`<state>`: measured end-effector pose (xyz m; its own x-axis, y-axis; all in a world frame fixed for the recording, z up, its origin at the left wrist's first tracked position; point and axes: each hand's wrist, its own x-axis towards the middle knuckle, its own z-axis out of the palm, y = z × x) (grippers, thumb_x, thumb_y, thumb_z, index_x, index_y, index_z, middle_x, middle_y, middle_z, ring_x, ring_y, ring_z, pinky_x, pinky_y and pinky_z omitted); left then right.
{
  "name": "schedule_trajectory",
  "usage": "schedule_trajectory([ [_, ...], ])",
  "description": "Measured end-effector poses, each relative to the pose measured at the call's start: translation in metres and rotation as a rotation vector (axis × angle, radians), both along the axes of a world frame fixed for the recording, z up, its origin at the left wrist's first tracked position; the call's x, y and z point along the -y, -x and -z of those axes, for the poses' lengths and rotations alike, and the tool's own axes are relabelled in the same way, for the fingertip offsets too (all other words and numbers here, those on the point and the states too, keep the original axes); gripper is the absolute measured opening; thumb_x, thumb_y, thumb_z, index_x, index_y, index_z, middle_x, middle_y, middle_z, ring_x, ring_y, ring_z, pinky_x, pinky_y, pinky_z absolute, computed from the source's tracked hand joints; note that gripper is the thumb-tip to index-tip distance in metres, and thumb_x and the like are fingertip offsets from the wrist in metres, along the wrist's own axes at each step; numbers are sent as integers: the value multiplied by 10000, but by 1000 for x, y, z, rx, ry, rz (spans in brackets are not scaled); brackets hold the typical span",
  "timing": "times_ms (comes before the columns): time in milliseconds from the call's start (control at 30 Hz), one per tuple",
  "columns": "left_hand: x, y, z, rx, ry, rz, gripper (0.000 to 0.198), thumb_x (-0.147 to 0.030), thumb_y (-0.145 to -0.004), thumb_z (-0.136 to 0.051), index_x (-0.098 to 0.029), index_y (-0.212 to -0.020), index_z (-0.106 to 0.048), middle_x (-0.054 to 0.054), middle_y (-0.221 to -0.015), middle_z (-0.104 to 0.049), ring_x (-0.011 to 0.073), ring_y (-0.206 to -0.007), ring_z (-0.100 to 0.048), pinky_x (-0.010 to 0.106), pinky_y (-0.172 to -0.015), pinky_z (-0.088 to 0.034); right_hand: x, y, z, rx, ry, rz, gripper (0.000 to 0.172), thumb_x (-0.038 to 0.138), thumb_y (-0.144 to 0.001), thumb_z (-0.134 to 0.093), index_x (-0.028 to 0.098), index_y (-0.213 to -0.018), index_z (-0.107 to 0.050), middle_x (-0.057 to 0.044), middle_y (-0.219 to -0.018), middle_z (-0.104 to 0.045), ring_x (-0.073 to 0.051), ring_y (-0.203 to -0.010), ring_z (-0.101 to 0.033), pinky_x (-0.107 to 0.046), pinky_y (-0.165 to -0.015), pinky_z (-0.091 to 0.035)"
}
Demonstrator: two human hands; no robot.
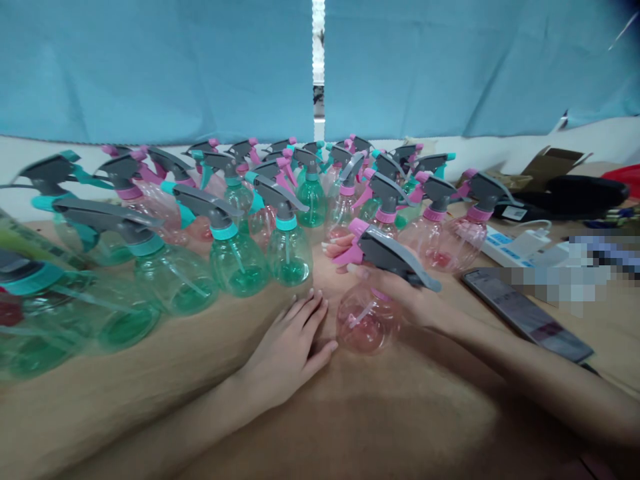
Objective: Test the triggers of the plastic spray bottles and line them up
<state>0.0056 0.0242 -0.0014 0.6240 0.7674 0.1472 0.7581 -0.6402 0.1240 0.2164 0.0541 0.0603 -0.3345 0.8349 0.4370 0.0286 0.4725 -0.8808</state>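
Observation:
A clear pink spray bottle (367,323) with a grey and pink trigger head stands near the middle of the table. My right hand (395,290) is wrapped round its neck, just below the spray head, with some fingertips showing beside the pink trigger. To the left of that bottle, my left hand (290,343) lies palm down on the table, fingers spread and nothing held; its thumb tip is close to the bottle's base. Just beyond my left hand stands a green spray bottle (289,257) with a turquoise collar.
Several green and pink spray bottles crowd the table's left and back, among them a green one (175,280). At the right are a phone (527,313), a white power strip (515,247), an open cardboard box (550,167) and a black object. A blue curtain (160,67) hangs behind.

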Motion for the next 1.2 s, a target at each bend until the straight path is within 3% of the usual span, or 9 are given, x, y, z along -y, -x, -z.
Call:
schedule_trajectory([
  [333,0,1,3,7,-25,0,595,-509,-967,-391,-106,-1404,-396,139,-1488,-370,258,-1377,-323,428,-1112,-282,-1,2,-1,-47,-9,-40,355,288,-832,-624,270,-1185,-600,-18,-1137,-653,-192,-994,-615,-359,-900,-482],
  [633,-1,0,2,7,-28,-5,599,-510,-962,-407,-100,-1399,-402,144,-1482,-378,254,-1373,-333,417,-1111,-284,2,-2,-5,39,-5,20,306,335,-843,-617,291,-1146,-625,5,-1004,-684,-164,-813,-641,-313,-740,-515],
  [833,0,0,2,-5,-21,-2,608,-498,-965,-411,-76,-1403,-393,152,-1487,-366,256,-1377,-324,422,-1115,-277,3,-1,-8,96,-66,43,238,330,-853,-601,281,-1083,-635,15,-937,-667,-157,-787,-618,-307,-747,-495],
  [967,-1,0,2,-18,-19,-7,608,-494,-963,-422,-73,-1402,-398,152,-1488,-364,258,-1379,-320,424,-1112,-283,9,2,-21,109,-71,75,110,346,-868,-572,263,-919,-623,23,-785,-588,-138,-697,-553,-279,-686,-468],
  [1100,0,-1,1,-26,-22,-5,618,-497,-963,-421,-63,-1402,-395,156,-1489,-360,259,-1382,-313,427,-1116,-276,14,4,-34,194,-87,122,169,310,-850,-550,244,-695,-541,26,-626,-445,-136,-595,-461,-269,-579,-410],
  [1200,0,0,0,-27,-25,-2,612,-501,-967,-407,-72,-1404,-393,150,-1492,-355,255,-1384,-311,425,-1116,-277,14,3,-35,196,-123,137,229,304,-854,-537,239,-644,-472,33,-607,-391,-126,-568,-420,-262,-537,-374],
])
